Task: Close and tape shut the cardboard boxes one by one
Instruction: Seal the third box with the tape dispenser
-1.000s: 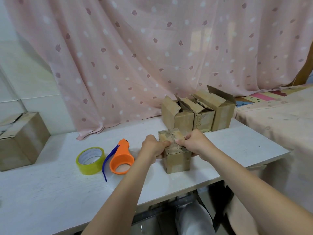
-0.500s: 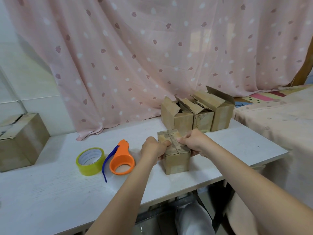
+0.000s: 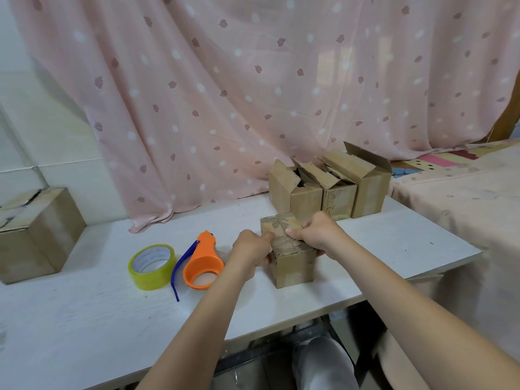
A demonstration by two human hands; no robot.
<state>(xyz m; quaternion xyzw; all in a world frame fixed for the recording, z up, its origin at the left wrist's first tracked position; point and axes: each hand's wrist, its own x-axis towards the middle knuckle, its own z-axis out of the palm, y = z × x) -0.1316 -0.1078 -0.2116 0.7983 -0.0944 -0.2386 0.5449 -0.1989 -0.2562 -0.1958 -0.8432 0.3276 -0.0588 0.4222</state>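
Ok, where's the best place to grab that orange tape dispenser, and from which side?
Probably round the orange tape dispenser's round body, coming from above. It lies flat beside the yellow tape roll, its blue handle curving along its left side, thin and low on the table.

A small closed cardboard box (image 3: 292, 257) stands upright just right of the orange tape dispenser (image 3: 203, 263). Three open-flapped boxes (image 3: 329, 190) stand in a row behind it. A yellow tape roll (image 3: 152, 266) lies left of the dispenser.

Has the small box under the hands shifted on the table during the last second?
No. The small box keeps the same gap to the orange tape dispenser and the open boxes behind it.
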